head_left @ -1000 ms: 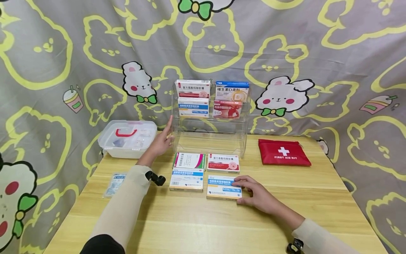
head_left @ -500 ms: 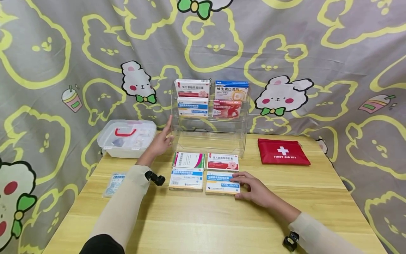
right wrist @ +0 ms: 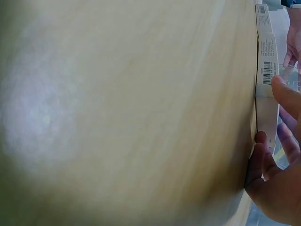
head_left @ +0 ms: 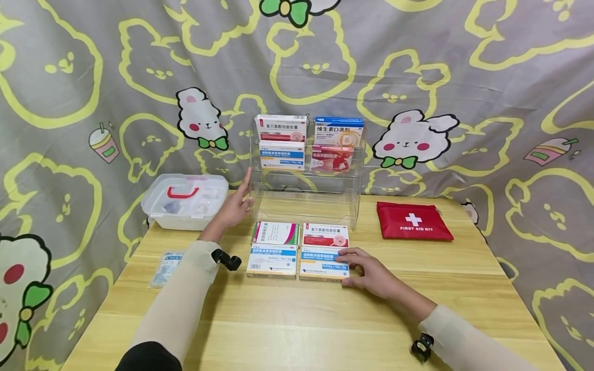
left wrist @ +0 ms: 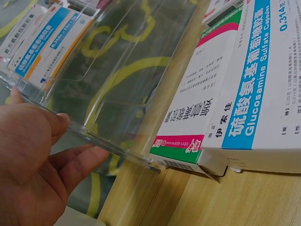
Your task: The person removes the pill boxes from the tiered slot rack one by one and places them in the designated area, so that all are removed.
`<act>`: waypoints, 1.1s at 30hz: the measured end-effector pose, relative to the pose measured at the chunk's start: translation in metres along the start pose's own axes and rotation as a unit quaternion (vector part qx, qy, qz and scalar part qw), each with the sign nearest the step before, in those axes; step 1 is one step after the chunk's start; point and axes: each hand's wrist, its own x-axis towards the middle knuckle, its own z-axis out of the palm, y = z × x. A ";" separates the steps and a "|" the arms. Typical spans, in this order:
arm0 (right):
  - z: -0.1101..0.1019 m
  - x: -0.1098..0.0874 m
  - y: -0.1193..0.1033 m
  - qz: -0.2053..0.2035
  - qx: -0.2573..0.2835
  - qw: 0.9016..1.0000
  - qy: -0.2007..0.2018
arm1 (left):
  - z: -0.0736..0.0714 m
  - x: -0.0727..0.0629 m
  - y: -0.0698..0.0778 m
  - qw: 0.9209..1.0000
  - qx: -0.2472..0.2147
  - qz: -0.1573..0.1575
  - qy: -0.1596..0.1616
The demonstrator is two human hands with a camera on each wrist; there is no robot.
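My right hand (head_left: 371, 270) grips the right end of a blue-and-white medicine box (head_left: 317, 269) lying flat on the table, thumb and fingers on its edges; the right wrist view shows the hand (right wrist: 282, 188) from the side. Behind that box lies a red-and-white medicine box (head_left: 325, 235). To its left are another blue-and-white box (head_left: 271, 267) and a green-and-magenta-trimmed box (head_left: 276, 233). With fingers extended, my left hand (head_left: 234, 208) touches the left side of a clear tiered display rack (head_left: 306, 201); in the left wrist view the rack's edge (left wrist: 108, 149) runs along the fingertips.
Several medicine boxes, such as a vitamin D box (head_left: 339, 133), stand on the rack's upper tiers. A clear case with red handle (head_left: 185, 201) sits at left, near a small packet (head_left: 166, 269). A red first aid pouch (head_left: 414, 221) lies at right.
The right hand has slid its blue-and-white box away from the person and slightly left, up close to the red-and-white box. The left hand has stayed at the rack's side.
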 end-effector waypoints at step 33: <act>-0.026 0.015 -0.020 0.008 -0.013 1.000 0.009 | 0.000 -0.001 0.001 1.000 -0.003 0.000 0.000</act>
